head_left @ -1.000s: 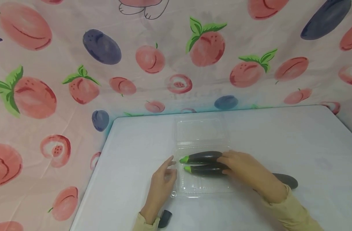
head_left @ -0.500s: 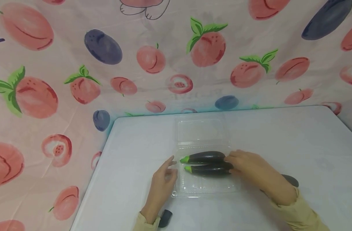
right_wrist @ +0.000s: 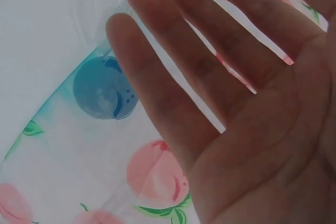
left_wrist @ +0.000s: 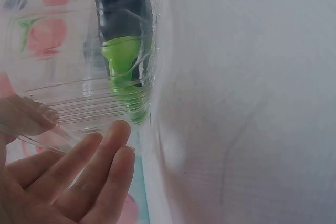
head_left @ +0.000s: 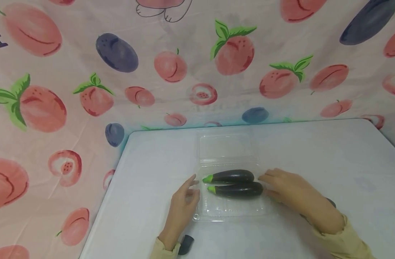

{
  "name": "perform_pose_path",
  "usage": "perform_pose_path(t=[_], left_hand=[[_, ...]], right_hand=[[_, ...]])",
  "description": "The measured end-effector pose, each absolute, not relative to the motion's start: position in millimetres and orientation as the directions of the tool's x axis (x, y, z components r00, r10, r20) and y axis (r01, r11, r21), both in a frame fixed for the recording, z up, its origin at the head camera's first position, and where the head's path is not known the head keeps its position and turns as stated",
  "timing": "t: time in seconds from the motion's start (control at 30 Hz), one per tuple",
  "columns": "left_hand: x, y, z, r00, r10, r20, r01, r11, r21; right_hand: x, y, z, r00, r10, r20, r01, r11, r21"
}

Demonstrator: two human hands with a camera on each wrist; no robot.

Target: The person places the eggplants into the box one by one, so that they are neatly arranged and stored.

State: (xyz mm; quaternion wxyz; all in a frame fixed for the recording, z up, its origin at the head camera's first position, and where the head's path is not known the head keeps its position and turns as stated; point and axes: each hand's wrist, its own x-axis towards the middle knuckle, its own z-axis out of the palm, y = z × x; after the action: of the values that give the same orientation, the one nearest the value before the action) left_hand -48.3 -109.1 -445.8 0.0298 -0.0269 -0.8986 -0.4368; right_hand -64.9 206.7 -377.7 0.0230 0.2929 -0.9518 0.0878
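Two dark purple eggplants with green stem ends, a rear one [head_left: 233, 176] and a front one [head_left: 239, 190], lie side by side in a clear plastic clamshell container [head_left: 230, 212]. Its lid [head_left: 228, 145] is folded back behind it. My left hand [head_left: 182, 205] is at the container's left side, fingers relaxed and fingertips right at the wall; in the left wrist view the green stem end [left_wrist: 122, 59] shows through the plastic. Just off the container's right side is my right hand [head_left: 288, 189], holding nothing, its fingers [right_wrist: 173, 66] extended in the right wrist view.
A dark rounded thing [head_left: 331, 202] lies mostly hidden behind my right forearm. Beside the left sleeve is a small black object [head_left: 186, 245]. The white table [head_left: 330, 154] ends at a fruit-print cloth [head_left: 200, 68] behind and to the left.
My right hand has let go of the eggplants and slid right, off their rounded ends. More of the dark thing behind the right forearm is now hidden. The left hand stays put.
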Motion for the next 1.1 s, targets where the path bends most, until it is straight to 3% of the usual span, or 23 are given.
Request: perform_pose_path(t=[0.27,0.53,1.1], left_hand=[[-49.2,-108.8,-446.7,-0.996,0.025,0.084,0.082,0.619,0.781],[-48.7,-108.3,-444.8,-0.998,0.015,0.055,0.053,0.618,0.785],[-49.0,-109.3,-445.7,-0.998,0.030,0.063,0.068,0.599,0.798]], right_hand=[[-60.4,214.6,-376.7,-0.829,-0.545,0.126,-0.559,0.811,-0.172],[-58.8,216.2,-371.9,-0.873,-0.488,-0.011,-0.475,0.855,-0.209],[-58.3,238.2,-386.3,-0.876,-0.482,0.011,-0.475,0.859,-0.188]])
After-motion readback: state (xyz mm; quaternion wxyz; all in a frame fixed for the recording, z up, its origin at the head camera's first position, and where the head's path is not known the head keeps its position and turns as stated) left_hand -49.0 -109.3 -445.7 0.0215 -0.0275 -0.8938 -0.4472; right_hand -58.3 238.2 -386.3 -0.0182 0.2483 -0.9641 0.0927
